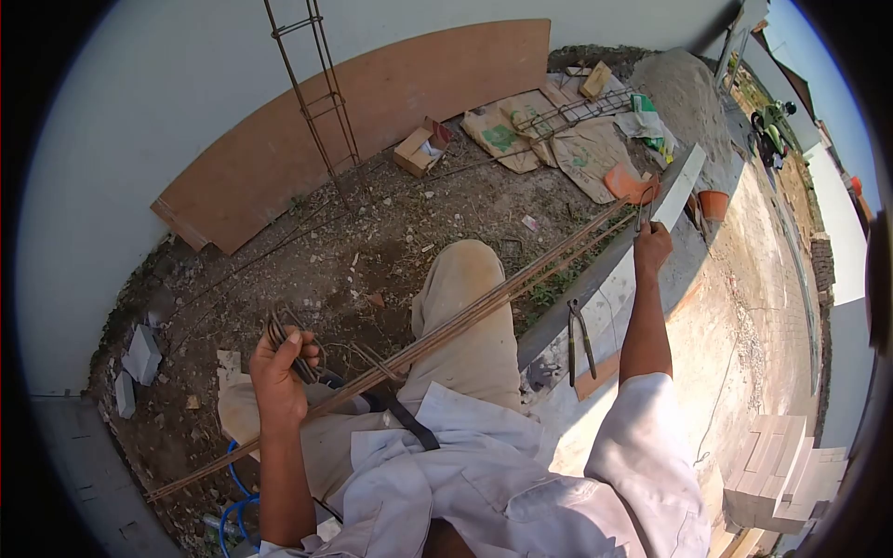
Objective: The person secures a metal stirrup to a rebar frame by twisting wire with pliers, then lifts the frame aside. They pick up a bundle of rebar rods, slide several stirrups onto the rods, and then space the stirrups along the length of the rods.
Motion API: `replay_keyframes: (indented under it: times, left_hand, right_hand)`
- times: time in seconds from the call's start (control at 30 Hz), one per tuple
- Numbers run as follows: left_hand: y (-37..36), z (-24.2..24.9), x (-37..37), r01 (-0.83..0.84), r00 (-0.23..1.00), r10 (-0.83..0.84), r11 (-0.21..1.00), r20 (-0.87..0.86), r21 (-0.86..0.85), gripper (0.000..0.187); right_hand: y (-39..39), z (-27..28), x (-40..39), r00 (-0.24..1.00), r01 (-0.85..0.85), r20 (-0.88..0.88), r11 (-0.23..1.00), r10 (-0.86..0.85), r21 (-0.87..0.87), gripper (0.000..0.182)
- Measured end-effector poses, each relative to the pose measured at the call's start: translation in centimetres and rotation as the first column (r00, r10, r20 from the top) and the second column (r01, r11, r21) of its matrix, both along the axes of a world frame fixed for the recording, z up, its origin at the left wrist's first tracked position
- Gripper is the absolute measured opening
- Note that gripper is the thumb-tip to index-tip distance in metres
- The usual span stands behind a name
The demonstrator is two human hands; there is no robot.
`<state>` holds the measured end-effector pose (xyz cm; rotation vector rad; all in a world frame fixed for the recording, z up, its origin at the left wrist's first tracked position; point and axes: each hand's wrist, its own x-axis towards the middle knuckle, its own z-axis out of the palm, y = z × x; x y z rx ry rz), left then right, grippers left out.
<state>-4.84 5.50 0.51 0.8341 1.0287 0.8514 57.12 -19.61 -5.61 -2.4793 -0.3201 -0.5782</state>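
Several long thin steel rods (484,302) lie slanting across my lap and over my raised knee. My left hand (281,377) is closed around a bunch of dark bent steel stirrups (302,352), above the rods' lower-left part. Stretched far out to the right, my right hand (653,246) grips a bent steel stirrup (643,209) at the far end of the rods. More stirrups (372,358) hang around the rods near my lap. A pair of long-handled pincers (581,344) rests on the concrete ledge beside my knee.
A brown board (391,102) leans along the white wall. Near it stand an upright rebar frame (321,102) and an open carton (420,149). Paper sacks (581,153), a sand heap (684,93) and an orange bucket (713,205) are farther off. Stacked pale blocks (767,465) stand at lower right.
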Motion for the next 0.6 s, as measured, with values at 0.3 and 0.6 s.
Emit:
replay_keyframes:
  times: [0.3,0.6]
  left_hand:
    - [-0.3,0.5,0.2,0.018,1.0,-0.019,1.0,-0.02,-0.011,0.012]
    - [-0.3,-0.9,-1.1,0.174,0.974,-0.18,0.983,-0.139,-0.051,0.015]
  right_hand:
    - [1.3,-1.7,-4.8,0.916,-0.245,-0.253,0.934,0.31,0.259,0.017]
    - [2.1,0.7,-18.4,0.742,-0.503,-0.359,0.824,0.566,0.261,0.016]
